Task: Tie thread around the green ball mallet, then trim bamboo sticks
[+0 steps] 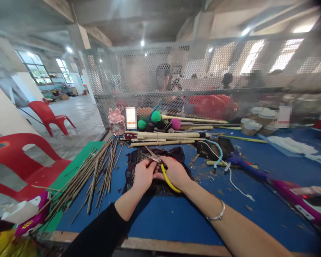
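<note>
Both my hands meet over a dark cloth [133, 167] on the blue table [176, 217]. My right hand [173, 172] is closed round the yellow handles of a pair of cutters [160, 165], whose metal jaws point left and away. My left hand [143, 175] is closed, pinching something small at the jaws; I cannot make it out. A silver bracelet [216, 215] sits on my right wrist. My left arm wears a black sleeve.
A pile of thin sticks [93, 176] lies left of the cloth on a green mat. Thicker bamboo rods [163, 137] and coloured balls [156, 117] lie behind. Red chairs [21, 164] stand at the left. A mesh fence [203, 67] backs the table, people behind it.
</note>
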### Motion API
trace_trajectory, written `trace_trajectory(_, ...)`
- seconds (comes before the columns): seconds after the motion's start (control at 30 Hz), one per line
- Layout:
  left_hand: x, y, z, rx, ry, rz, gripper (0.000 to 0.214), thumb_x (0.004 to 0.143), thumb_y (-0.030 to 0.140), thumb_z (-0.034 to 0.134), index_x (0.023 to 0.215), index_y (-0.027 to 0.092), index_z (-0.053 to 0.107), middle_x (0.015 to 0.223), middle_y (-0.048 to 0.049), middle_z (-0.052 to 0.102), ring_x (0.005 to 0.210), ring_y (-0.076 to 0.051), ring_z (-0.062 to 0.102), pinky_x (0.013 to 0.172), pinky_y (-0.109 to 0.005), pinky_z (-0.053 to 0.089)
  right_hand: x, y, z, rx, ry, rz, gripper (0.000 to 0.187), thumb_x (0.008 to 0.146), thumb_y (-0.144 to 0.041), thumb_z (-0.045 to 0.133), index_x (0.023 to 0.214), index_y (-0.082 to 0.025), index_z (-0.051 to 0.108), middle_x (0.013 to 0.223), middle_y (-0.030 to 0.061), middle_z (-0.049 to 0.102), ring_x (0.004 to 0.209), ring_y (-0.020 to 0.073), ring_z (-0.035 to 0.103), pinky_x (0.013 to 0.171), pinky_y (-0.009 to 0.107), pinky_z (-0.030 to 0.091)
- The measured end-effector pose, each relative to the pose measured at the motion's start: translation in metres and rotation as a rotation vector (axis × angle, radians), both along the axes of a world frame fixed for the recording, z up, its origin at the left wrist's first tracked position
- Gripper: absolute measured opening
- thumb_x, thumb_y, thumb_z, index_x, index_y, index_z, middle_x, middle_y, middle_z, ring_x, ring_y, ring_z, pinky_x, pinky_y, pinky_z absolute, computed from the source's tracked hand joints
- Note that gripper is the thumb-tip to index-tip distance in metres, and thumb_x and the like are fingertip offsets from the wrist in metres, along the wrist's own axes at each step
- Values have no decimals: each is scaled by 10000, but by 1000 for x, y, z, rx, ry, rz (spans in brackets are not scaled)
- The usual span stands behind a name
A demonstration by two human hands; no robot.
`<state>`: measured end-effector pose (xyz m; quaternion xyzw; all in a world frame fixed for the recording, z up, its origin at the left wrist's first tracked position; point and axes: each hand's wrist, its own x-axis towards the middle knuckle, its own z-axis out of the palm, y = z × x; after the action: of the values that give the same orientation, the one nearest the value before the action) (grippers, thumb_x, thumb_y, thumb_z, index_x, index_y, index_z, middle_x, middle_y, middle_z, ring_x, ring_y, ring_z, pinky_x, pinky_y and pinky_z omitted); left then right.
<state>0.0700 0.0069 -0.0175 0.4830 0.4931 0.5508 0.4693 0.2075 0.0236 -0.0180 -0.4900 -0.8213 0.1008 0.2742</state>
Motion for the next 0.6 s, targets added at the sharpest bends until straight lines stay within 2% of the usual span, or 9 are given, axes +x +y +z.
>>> trace_trajectory(0.2, 1, 2, 1, -3, -143, 53, 122, 670, 225, 623, 759, 147, 654, 648, -25, 660, 556, -124, 583, 535, -221, 465, -2, -2, 3, 25, 45, 25, 500, 650, -575, 637, 973, -202, 553, 860, 61, 593, 809, 215, 586, 717, 329, 464)
trace_trajectory(0.4, 4, -2, 2, 77, -142, 3, 111, 649, 239, 649, 703, 142, 662, 624, -18, 654, 517, -110, 557, 510, -213, 449, -1, -4, 4, 159, 37, 85, 650, 571, -575, 696, 1051, -173, 523, 937, 99, 564, 882, 257, 554, 794, 387, 445)
trace_trajectory(0.6, 4, -5, 1, 78, -178, -7, 110, 658, 215, 629, 729, 143, 671, 671, -26, 670, 537, -107, 567, 526, -210, 453, -1, -8, 1, 87, 87, 102, 481, 659, -548, 642, 963, -194, 529, 898, 61, 592, 833, 211, 573, 741, 321, 457)
